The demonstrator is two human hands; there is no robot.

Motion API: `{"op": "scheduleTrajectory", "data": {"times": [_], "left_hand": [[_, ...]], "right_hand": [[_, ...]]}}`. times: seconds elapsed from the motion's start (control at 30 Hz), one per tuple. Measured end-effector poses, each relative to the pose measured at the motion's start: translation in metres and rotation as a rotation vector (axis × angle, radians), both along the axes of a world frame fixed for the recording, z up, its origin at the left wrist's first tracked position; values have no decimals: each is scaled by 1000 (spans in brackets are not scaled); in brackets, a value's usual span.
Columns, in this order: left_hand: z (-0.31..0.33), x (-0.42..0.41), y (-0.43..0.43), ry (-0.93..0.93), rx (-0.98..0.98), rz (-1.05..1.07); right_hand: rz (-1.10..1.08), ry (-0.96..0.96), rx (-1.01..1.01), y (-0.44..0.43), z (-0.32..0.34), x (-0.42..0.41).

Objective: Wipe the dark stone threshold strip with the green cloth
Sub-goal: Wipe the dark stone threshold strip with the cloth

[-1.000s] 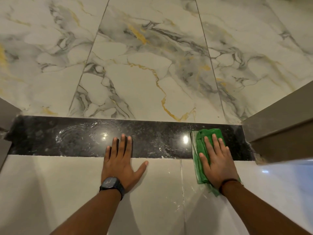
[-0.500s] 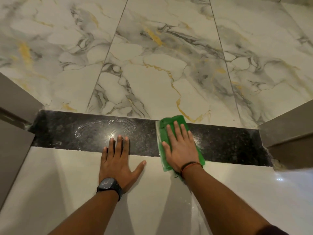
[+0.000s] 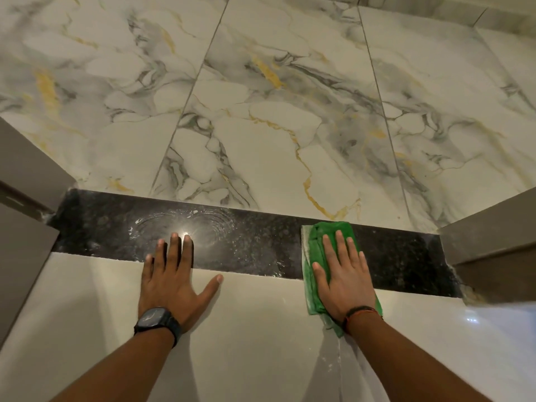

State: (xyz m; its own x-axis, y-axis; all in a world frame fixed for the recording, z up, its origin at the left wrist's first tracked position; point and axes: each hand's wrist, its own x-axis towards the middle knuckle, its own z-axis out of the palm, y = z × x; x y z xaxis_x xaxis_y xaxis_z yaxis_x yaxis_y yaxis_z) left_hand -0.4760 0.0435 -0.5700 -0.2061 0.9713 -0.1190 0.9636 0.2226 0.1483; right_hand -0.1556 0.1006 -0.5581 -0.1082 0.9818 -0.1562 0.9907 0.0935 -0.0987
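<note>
The dark stone threshold strip [image 3: 261,245] runs left to right across the doorway, speckled with pale dust and showing a light glare. A folded green cloth [image 3: 311,253] lies across the strip's right part and hangs over onto the plain tile. My right hand [image 3: 345,280] presses flat on the cloth, fingers spread and pointing away from me. My left hand [image 3: 171,282], with a black watch on its wrist, rests flat and empty on the plain tile, its fingertips on the strip.
Marble-patterned tiles [image 3: 261,126] lie beyond the strip, and plain pale tile [image 3: 246,343] lies on my side. Brown door-frame pieces stand at the left end [image 3: 26,198] and the right end [image 3: 493,250] of the strip. White dust marks the grout line below the cloth.
My right hand slid the cloth left along the strip from near its right end, then part of the way back to the right. My left hand stayed planted.
</note>
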Motion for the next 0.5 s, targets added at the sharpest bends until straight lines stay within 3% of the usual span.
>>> {"op": "scheduleTrajectory", "data": {"times": [0.2, 0.37, 0.5], "left_hand": [[1, -20, -3, -29, 21, 82], [-1, -29, -4, 5, 14, 87], [0, -50, -10, 36, 13, 136]], "right_hand": [[-74, 25, 13, 31, 4, -74], [171, 90, 4, 30, 3, -157], [326, 112, -7, 16, 1, -158]]}}
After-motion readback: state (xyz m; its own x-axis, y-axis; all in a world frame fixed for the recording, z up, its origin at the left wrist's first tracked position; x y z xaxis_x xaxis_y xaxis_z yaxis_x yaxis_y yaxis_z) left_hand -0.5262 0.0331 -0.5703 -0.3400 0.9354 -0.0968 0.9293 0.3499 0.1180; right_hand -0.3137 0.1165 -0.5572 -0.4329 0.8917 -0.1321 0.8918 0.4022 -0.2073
